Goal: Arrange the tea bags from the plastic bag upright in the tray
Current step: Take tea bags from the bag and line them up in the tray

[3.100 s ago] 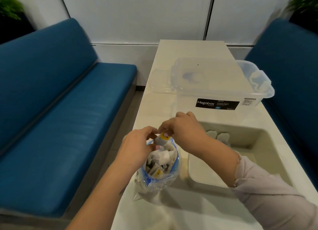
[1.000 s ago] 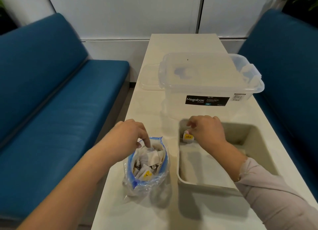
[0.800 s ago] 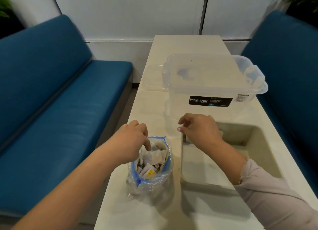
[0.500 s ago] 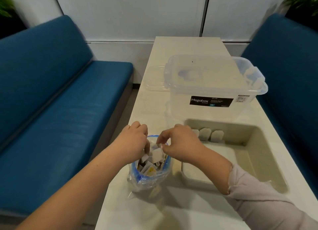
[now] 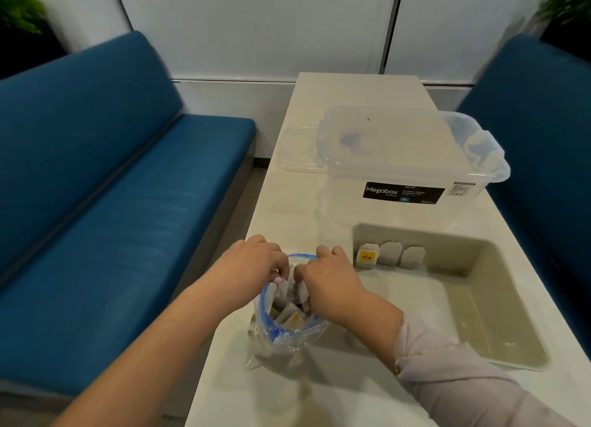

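Both hands are sitting right at the mouth of the plastic bag (image 5: pixel 287 327), which is standing near the front left of the tabletop (image 5: pixel 287 209), just beside the tray (image 5: pixel 499 302). The left hand (image 5: pixel 252 266) is coming in from the left with a bare forearm, knuckles up, fingers curled down and pinching the bag's blue rim. The right hand (image 5: pixel 329 282) is angled across from the right, pale sleeve pushed up to the wrist, fingers dipping into the bag among the tea bags (image 5: pixel 289 314); honestly can't tell if it's gripping one or just poking around. Three tea bags (image 5: pixel 391 255) are already standing upright in the tray, lined up against its far wall at the left corner, the leftmost showing a yellow tag. A clear storage box (image 5: pixel 406 170) is sitting behind the tray.
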Demonstrator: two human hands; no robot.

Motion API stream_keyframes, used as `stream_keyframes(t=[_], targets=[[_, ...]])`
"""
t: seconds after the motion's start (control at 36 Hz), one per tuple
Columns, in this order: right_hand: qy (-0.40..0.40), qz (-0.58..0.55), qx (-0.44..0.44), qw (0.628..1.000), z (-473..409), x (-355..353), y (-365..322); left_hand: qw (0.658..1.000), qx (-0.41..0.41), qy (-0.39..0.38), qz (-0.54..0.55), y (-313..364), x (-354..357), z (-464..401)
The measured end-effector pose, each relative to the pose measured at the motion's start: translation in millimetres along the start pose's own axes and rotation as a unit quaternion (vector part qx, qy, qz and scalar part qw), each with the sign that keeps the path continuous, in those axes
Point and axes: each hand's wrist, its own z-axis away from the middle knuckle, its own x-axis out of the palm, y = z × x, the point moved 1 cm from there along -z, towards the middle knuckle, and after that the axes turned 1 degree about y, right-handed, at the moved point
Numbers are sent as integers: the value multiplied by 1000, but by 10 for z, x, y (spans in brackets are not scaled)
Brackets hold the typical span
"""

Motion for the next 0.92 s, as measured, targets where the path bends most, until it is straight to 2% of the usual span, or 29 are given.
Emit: stream_keyframes(t=[0.31,0.5,0.58,0.75,0.83,0.92], targets=[[47,-75,25,996,-13,-24,84,996,-30,19,80,-13,-1,34],[47,-124,44,990,-21,-100,197,994,-29,50,96,5,-67,13],[53,-190,60,979,-10,-175,271,989,-43,59,128,13,-129,2],[79,-323,90,939,112,-468,483,953,-82,89,277,93,-252,-59],[98,-372,112,916,177,-550,648,944,-74,115,300,153,-306,-106],[113,-376,138,909,265,-598,853,939,-64,138,310,244,-329,-164]])
